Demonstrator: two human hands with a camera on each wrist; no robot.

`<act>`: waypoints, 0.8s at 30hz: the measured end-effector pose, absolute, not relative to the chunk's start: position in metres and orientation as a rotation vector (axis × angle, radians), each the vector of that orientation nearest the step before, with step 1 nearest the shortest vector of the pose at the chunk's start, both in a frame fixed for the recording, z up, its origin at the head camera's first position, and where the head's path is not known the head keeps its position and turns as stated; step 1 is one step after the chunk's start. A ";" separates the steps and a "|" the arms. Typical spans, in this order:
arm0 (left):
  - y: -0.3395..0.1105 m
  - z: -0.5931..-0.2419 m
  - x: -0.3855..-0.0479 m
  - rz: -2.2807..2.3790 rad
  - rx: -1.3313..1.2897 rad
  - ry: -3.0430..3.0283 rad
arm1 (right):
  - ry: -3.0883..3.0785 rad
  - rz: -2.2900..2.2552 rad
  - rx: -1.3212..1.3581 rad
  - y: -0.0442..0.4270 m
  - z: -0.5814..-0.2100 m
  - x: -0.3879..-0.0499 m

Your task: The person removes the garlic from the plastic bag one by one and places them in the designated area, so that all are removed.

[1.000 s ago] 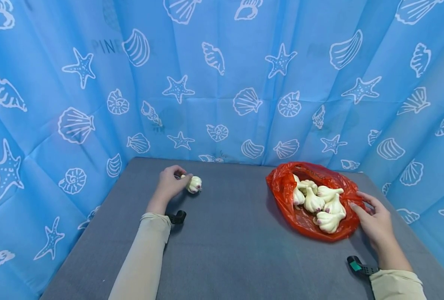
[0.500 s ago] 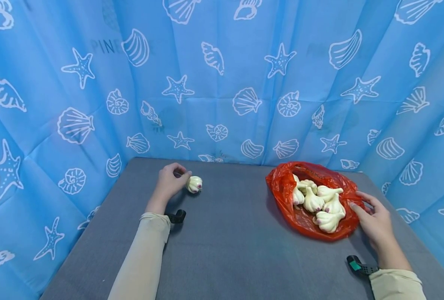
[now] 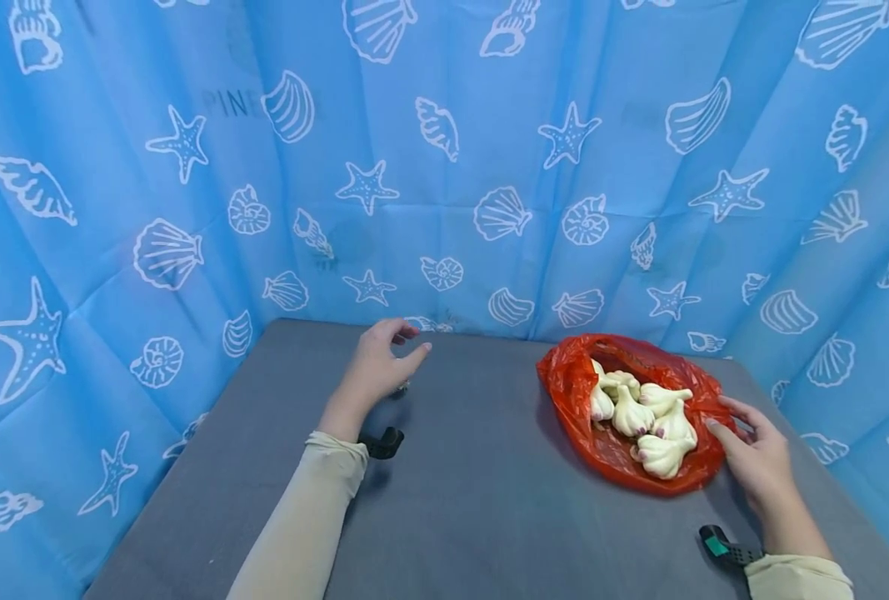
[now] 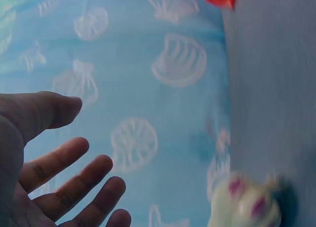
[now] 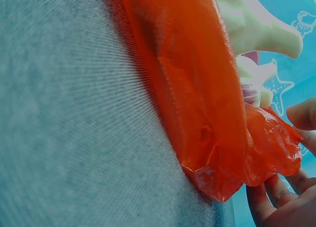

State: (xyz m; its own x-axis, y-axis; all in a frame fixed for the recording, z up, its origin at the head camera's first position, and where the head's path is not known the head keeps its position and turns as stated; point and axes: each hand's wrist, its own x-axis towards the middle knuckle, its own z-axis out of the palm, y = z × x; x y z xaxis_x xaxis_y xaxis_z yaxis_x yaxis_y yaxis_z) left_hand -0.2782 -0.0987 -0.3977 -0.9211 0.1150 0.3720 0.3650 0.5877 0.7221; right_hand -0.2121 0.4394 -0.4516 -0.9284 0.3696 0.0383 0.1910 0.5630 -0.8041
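Note:
My left hand [image 3: 380, 367] hovers over the far left of the table, fingers relaxed and apart, holding nothing. Below it a single garlic bulb [image 4: 242, 205], pale with purple spots, rests on the table; in the head view the hand and wrist hide nearly all of it. At the right lies a red plastic bag [image 3: 616, 471], its mouth spread wide, with several garlic bulbs [image 3: 661, 455] inside. My right hand [image 3: 762, 454] holds the bag's right rim between thumb and fingers, as the right wrist view also shows.
A grey cloth-covered table [image 3: 474, 500] lies under everything. Blue curtains [image 3: 444, 167] printed with white shells and starfish rise along its back and sides. Each wrist wears a black strap-mounted device, the left one [image 3: 382, 443] near the table.
My left hand has let go of the single garlic bulb, then lifted and shifted right, now covering it. The right hand stays at the bag's rim. The head view has shifted slightly.

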 end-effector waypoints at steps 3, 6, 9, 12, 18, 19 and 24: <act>-0.081 -0.397 -0.277 -1.281 -0.473 -2.521 | -2.598 1.287 -0.483 0.440 -0.452 -0.211; -0.065 -0.400 -0.275 -1.284 -0.557 -2.545 | -2.598 1.280 -0.497 0.441 -0.452 -0.211; -0.050 -0.403 -0.273 -1.281 -0.631 -2.563 | -2.592 1.281 -0.497 0.441 -0.452 -0.212; -0.035 -0.405 -0.273 -1.296 -0.702 -2.559 | -2.582 1.297 -0.491 0.440 -0.453 -0.213; -0.003 -0.407 -0.276 -1.305 -0.830 -2.585 | -2.588 1.294 -0.492 0.441 -0.452 -0.212; 0.003 -0.408 -0.276 -1.299 -0.847 -2.591 | -2.582 1.299 -0.489 0.440 -0.452 -0.212; 0.029 -0.407 -0.272 -1.278 -0.948 -2.576 | -2.522 1.344 -0.456 0.438 -0.455 -0.210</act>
State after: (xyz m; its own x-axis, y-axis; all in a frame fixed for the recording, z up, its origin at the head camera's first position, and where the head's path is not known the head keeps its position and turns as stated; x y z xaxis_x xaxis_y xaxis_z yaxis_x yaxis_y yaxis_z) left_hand -0.2721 0.0294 -0.4074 -0.7982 0.4833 0.3596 0.5787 0.4495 0.6805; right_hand -0.2097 0.4382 -0.4554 -0.9207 0.3842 0.0691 0.1568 0.5261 -0.8358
